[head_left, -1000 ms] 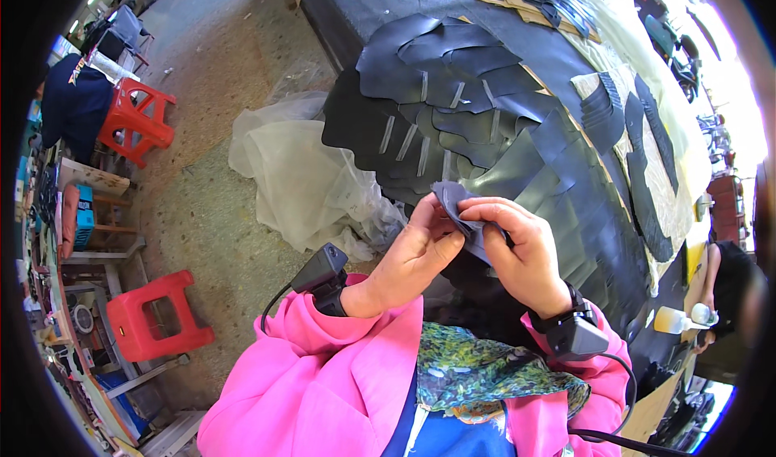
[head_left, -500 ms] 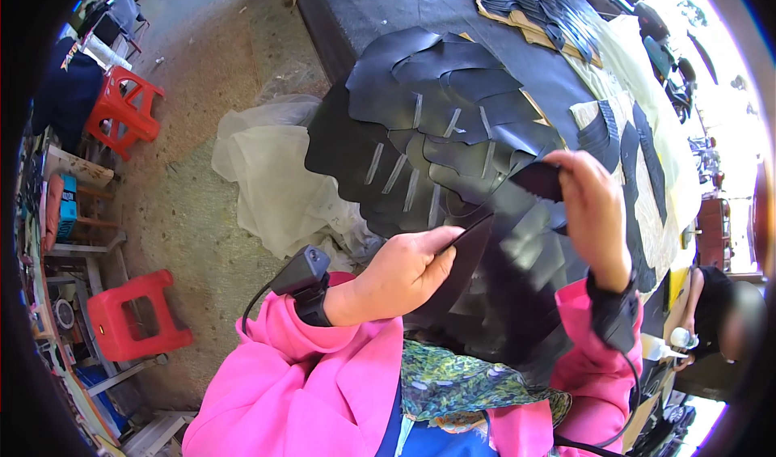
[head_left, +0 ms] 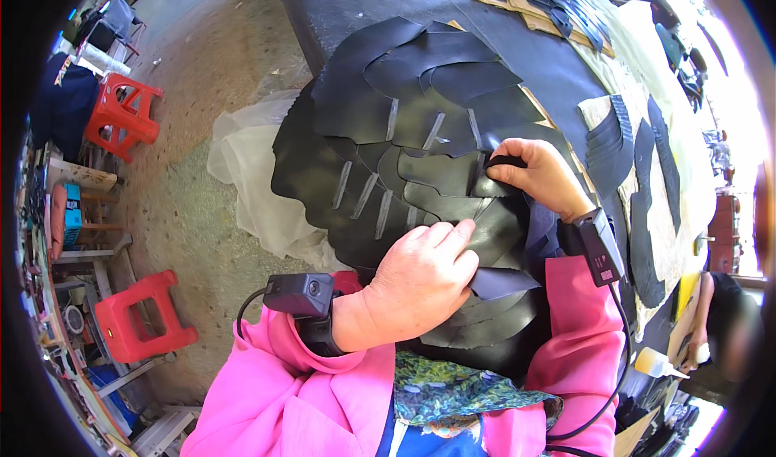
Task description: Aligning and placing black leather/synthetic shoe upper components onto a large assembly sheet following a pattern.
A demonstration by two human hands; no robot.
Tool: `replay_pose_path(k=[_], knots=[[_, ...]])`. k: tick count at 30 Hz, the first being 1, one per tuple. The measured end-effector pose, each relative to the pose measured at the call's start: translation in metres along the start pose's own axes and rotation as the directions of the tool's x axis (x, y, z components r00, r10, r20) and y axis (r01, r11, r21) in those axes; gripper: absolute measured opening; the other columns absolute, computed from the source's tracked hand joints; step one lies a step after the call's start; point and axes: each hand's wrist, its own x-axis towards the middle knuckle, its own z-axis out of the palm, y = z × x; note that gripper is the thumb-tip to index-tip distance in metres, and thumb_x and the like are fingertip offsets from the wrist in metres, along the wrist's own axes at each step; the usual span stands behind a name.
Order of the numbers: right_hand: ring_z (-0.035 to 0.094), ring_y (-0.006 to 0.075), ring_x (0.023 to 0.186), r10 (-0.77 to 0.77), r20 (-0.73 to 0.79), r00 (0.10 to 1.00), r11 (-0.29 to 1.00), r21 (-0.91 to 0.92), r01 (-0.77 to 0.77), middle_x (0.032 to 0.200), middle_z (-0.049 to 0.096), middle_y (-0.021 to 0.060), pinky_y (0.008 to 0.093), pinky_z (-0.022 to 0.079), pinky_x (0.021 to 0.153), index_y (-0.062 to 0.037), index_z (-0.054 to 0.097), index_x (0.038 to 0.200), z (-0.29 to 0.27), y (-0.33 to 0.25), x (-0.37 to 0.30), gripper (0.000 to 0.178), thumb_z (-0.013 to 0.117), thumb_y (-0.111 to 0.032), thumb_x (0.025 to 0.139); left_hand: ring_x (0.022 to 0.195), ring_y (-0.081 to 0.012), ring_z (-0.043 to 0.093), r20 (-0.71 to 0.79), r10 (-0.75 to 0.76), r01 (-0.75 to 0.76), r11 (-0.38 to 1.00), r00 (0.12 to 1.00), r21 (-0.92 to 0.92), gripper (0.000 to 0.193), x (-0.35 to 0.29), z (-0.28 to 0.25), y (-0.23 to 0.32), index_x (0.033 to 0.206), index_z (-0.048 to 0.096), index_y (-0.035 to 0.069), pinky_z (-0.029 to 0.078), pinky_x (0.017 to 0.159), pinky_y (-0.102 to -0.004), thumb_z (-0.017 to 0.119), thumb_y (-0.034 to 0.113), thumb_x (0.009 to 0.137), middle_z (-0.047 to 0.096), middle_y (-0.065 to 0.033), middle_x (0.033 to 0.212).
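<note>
Overlapping black leather-like pieces [head_left: 453, 93] are spread in a large fan in front of me, several with short pale stripes. My right hand [head_left: 537, 174] pinches the folded edge of one black piece [head_left: 507, 162] at the fan's right side. My left hand [head_left: 424, 283] is lower, palm down over the pieces, its fingers bent and close together. Out from beneath its thumb side sticks the pointed end of a loose dark piece [head_left: 505, 283]. The fingers hide the rest of that piece.
The fan lies on a dark-covered table [head_left: 356, 20]. More cut strips lie on cardboard [head_left: 525, 12] at the back and on pale sheeting [head_left: 647, 214] to the right. A small bottle [head_left: 656, 363] stands near another person's hand [head_left: 697, 352]. Red stools [head_left: 141, 315] are at left.
Both hands have come down onto the fan from holding pieces raised above it. My right hand has moved left. The fan's pieces sit slightly further left in view.
</note>
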Motion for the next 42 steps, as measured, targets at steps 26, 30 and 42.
replay_pose_path(k=[26,30,42], knots=[[0.06,0.0294,0.072,-0.132,-0.111,0.985,0.983,-0.142,0.116,0.076,0.062,0.0156,0.0341,0.046,0.066,-0.001,0.062,0.085,0.01,0.002,-0.002,0.019,0.067,-0.015,0.073,0.088,-0.0235,0.051,0.024,-0.007,-0.001,0.955,1.0,0.298,0.025,0.019,0.02,-0.011,0.073,0.055,0.004,0.039,0.079,-0.0338,0.066,0.014,0.053,0.053,-0.0202,0.119],[0.058,0.03,0.073,-0.185,-0.208,0.96,0.979,-0.12,0.163,0.076,0.059,0.0136,0.0359,0.045,0.065,-0.0019,0.058,0.082,0.017,0.007,-0.002,0.015,0.066,-0.013,0.075,0.088,-0.0234,0.051,0.034,0.006,-0.016,0.95,0.999,0.312,0.026,0.021,0.019,-0.011,0.073,0.056,0.005,0.038,0.079,-0.0339,0.067,0.016,0.053,0.054,-0.0202,0.119],[0.056,0.0315,0.079,-0.256,-0.254,0.933,0.929,-0.332,0.165,0.081,0.057,0.0113,0.0388,0.045,0.069,-0.0047,0.055,0.081,0.02,0.012,0.004,0.012,0.06,-0.016,0.08,0.087,-0.0231,0.052,0.048,0.002,-0.018,0.943,0.999,0.331,0.026,0.021,0.022,-0.01,0.072,0.056,0.005,0.039,0.079,-0.0333,0.068,0.017,0.052,0.054,-0.0204,0.119]])
